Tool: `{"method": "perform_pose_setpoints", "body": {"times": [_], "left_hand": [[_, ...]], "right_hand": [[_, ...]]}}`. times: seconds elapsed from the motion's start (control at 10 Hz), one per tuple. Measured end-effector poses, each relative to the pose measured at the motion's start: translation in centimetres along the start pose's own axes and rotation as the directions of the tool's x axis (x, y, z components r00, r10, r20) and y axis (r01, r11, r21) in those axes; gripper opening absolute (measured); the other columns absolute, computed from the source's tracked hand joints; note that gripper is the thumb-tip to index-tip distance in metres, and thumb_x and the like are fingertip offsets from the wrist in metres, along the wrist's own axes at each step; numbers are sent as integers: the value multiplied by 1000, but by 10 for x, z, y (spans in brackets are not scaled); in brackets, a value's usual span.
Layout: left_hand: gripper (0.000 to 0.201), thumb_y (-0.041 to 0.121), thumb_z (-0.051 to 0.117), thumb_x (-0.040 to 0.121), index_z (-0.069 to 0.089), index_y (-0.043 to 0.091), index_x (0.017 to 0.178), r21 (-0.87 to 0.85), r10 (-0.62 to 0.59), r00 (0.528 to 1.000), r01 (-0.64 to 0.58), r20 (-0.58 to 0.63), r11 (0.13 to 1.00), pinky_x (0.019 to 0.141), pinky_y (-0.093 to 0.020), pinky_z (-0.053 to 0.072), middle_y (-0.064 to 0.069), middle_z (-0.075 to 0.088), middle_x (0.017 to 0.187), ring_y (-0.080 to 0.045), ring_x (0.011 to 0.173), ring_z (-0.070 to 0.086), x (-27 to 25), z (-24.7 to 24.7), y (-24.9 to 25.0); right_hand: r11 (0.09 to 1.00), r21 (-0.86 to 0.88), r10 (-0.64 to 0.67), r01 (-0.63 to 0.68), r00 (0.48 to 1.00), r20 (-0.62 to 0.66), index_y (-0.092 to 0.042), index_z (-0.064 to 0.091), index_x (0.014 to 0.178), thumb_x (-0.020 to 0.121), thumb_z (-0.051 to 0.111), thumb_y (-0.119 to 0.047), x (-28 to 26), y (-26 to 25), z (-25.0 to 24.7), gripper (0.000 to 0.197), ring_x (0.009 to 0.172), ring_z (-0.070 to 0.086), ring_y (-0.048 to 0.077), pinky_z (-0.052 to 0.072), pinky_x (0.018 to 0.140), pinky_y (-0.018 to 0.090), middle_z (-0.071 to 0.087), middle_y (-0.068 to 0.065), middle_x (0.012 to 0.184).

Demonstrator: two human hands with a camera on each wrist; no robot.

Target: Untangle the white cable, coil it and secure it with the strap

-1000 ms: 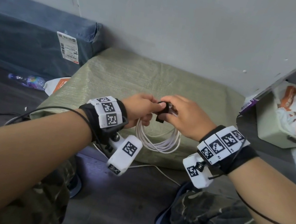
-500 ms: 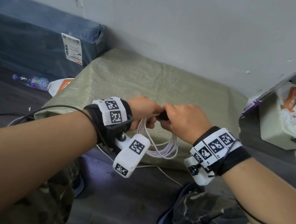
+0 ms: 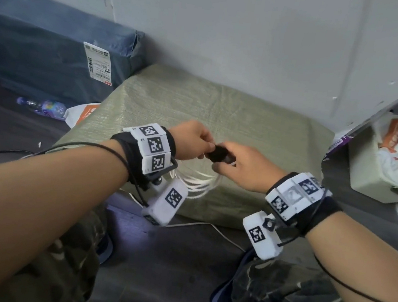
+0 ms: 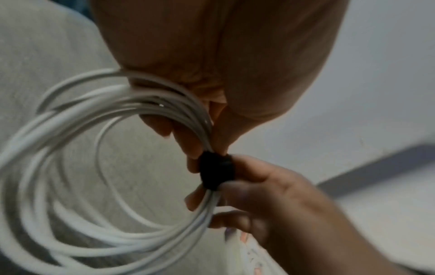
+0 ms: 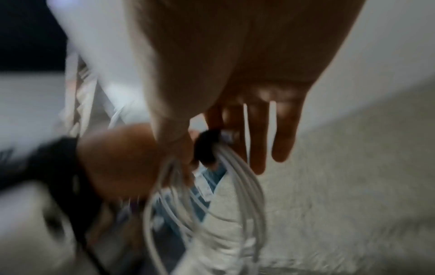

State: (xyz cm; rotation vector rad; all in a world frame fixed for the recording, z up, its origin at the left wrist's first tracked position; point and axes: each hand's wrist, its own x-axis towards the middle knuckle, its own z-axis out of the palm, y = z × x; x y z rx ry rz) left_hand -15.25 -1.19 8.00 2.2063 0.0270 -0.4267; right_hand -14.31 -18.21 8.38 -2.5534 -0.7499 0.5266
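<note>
Now wrapped round the white cable [image 4: 77, 188] at centre frame: black strap [image 4: 217, 170], pinched by right hand [image 3: 246, 168] fingers; left hand [image 3: 190, 141] fingers pinching coil beside it. Light, springy, probably slippery; best held at strap.

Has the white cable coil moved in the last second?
Yes. Against the green woven sack, the loops of the white cable coil have swung left, under the left hand; the black strap in the right hand barely shifted.

Smooth, glossy plastic-sheathed white cable [image 4: 70, 130], matt black fabric-like strap [image 4: 216, 170], coarse woven green sack [image 3: 199, 105].
</note>
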Motion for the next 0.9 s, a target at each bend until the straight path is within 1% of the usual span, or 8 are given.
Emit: {"method": "perform_pose_setpoints", "body": {"times": [0.1, 0.2, 0.3, 0.4, 0.5, 0.7, 0.8, 0.9], "left_hand": [[17, 21, 55, 93, 69, 16, 102, 143, 111, 993, -104, -38, 984, 62, -21, 39, 4, 63, 84, -9, 72, 56, 1, 2, -1], [17, 22, 57, 92, 68, 19, 104, 89, 162, 981, -153, -109, 984, 80, -24, 42, 4, 63, 98, -15, 95, 60, 7, 4, -1], [23, 25, 58, 91, 62, 22, 113, 83, 129, 956, -110, -265, 990, 80, -23, 41, 4, 57, 118, -14, 104, 55, 24, 1, -3], [26, 21, 56, 92, 59, 18, 117, -74, 16, 937, -44, -348, 996, 78, -23, 42, 1, 60, 117, -16, 100, 57, 37, -6, -4], [19, 15, 53, 91, 62, 17, 108, -145, -61, 933, 10, -353, 989, 72, -27, 45, -1, 63, 103, -19, 87, 60, 43, -8, -8], [19, 9, 50, 90, 64, 13, 102, -286, -144, 918, 36, -369, 958, 73, -25, 48, -2, 64, 92, -17, 84, 59, 44, -17, -16], [18, 5, 47, 91, 62, 11, 98, -441, -196, 920, 29, -338, 897, 62, -20, 46, -1, 64, 82, -12, 69, 60, 45, -26, -15], [14, 6, 48, 91, 58, 13, 86, -704, -317, 905, 29, -283, 710, 59, -21, 46, -1, 61, 74, -12, 64, 59, 44, -39, -13]], "right_hand": [[973, 230, -9, 1, 999, 33, -15, 64, 104, 91, 58, -23, 5, 8, -4, 16, 66, 58, -8, 42, 66, 11, 65, -11, 78], [993, 119, 5, -3, 1000, -16, -14, 63, 106, 87, 63, -29, 18, 18, -9, 24, 91, 62, 14, 47, 81, 32, 66, -1, 97], [995, -68, 57, -69, 985, -162, -17, 61, 109, 86, 63, -33, 38, 29, -11, 28, 93, 51, 21, 35, 76, 30, 51, 1, 100], [974, -108, 157, -200, 936, -316, -17, 58, 112, 88, 61, -29, 55, 40, -10, 27, 96, 59, 30, 35, 72, 28, 63, 11, 107], [920, -222, 244, -322, 916, -318, -15, 52, 119, 93, 50, -25, 63, 48, 7, 28, 96, 62, 37, 43, 72, 33, 66, 16, 107], [881, -335, 317, -335, 942, -108, -13, 46, 112, 88, 40, -11, 69, 62, 49, 25, 88, 62, 38, 40, 66, 34, 64, 20, 103], [873, -369, 333, -319, 942, -25, -8, 43, 120, 90, 42, -12, 73, 64, 51, 30, 98, 62, 38, 41, 70, 34, 62, 20, 112], [910, -237, 299, -339, 935, -189, -12, 51, 116, 90, 46, -17, 78, 55, 37, 28, 97, 61, 35, 42, 73, 32, 64, 15, 111]]}}
